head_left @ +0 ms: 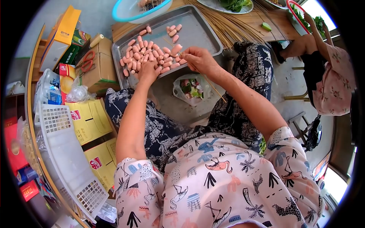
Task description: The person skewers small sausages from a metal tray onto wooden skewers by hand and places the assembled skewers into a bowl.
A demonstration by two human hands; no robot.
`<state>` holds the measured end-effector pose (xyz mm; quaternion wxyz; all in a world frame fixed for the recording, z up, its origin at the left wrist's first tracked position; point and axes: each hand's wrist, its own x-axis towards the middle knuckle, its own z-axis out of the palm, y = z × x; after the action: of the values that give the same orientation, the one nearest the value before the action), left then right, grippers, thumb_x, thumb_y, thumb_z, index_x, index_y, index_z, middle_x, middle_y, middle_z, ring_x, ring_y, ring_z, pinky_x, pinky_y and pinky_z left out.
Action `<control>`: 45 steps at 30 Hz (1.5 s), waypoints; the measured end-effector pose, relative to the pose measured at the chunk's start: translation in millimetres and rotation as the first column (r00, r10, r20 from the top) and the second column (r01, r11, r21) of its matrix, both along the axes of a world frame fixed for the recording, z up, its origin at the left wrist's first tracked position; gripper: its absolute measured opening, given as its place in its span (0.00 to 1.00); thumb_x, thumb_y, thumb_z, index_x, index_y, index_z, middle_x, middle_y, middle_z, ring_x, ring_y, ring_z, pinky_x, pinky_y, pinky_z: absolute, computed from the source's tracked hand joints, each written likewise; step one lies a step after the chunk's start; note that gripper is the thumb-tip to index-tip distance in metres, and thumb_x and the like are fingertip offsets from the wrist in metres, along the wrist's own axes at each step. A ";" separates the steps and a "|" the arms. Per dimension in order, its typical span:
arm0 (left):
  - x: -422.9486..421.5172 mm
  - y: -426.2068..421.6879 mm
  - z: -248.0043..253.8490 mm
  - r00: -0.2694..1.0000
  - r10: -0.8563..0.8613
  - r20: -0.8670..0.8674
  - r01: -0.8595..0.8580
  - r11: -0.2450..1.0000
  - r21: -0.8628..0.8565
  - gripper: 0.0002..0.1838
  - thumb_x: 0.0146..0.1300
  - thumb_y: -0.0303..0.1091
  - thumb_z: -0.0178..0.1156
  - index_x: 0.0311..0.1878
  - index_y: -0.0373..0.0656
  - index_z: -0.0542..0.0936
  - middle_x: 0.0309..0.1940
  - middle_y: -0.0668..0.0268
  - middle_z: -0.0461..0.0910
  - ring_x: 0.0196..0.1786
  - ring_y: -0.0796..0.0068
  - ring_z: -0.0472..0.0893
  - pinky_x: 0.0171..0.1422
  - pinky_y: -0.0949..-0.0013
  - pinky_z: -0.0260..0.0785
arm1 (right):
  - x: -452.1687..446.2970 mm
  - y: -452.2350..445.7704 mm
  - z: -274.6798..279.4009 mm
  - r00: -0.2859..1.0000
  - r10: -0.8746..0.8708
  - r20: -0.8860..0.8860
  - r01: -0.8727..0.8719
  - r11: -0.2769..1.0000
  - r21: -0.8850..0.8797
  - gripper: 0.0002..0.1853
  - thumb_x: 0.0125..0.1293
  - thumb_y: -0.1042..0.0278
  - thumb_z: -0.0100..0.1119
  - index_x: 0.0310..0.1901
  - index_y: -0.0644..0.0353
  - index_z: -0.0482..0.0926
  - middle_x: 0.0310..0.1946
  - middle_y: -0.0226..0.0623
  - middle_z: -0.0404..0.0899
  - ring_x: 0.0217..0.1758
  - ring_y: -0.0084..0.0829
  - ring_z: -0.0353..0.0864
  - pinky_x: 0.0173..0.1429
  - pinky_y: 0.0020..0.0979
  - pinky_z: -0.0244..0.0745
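Observation:
A metal tray (190, 28) holds a pile of small pink sausages (143, 51), with a few lying apart at its far side. My left hand (148, 72) is at the near edge of the pile, its fingers curled down and closed on a small sausage, mostly hidden under them. In my right hand (201, 60), pinched between thumb and fingers, is a bamboo skewer (215, 91) slanting down toward my lap. A sausage (176, 49) sits on the skewer just beyond my fingertips, and the thin tip appears to stick out past it.
Many loose bamboo skewers (218, 26) lie right of the tray. A blue-rimmed bowl (129, 17) stands behind it. Below hangs a plastic bag (186, 97) of scraps. Boxes, scissors (88, 60) and a white basket (72, 152) are at left. Another person (334, 76) sits at right.

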<state>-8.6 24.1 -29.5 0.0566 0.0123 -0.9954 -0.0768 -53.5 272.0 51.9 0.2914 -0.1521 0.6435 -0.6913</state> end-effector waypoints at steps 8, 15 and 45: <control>-10.2 -4.6 35.9 0.917 0.124 0.378 -0.385 0.035 0.922 0.11 0.65 0.35 0.57 0.47 0.40 0.78 0.36 0.64 0.80 0.37 0.74 0.80 0.44 0.74 0.75 | 0.7 3.2 3.1 0.997 0.069 -0.015 -0.069 0.998 -0.002 0.11 0.69 0.64 0.52 0.39 0.65 0.76 0.18 0.25 0.68 0.19 0.14 0.63 0.22 0.19 0.55; -8.2 -9.5 49.2 0.944 0.074 0.321 -0.261 -0.428 0.865 0.10 0.68 0.33 0.51 0.48 0.38 0.73 0.42 0.59 0.77 0.46 0.70 0.77 0.50 0.68 0.74 | 7.9 0.7 6.9 0.984 0.173 -0.048 -0.169 0.982 0.079 0.10 0.69 0.65 0.52 0.39 0.63 0.76 0.17 0.22 0.66 0.18 0.13 0.61 0.22 0.20 0.54; -9.8 1.7 60.3 0.979 0.047 0.199 -0.166 -0.386 0.907 0.18 0.63 0.30 0.61 0.56 0.42 0.75 0.39 0.70 0.79 0.38 0.80 0.78 0.47 0.76 0.74 | 11.7 -4.9 1.6 0.976 0.214 -0.035 -0.208 0.969 0.130 0.09 0.70 0.65 0.51 0.39 0.62 0.75 0.17 0.22 0.65 0.18 0.13 0.61 0.21 0.20 0.55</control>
<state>-18.4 25.8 30.8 -0.0076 0.1522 -0.4877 -0.8596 -41.8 267.1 53.6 0.3563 -0.2179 0.6729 -0.6106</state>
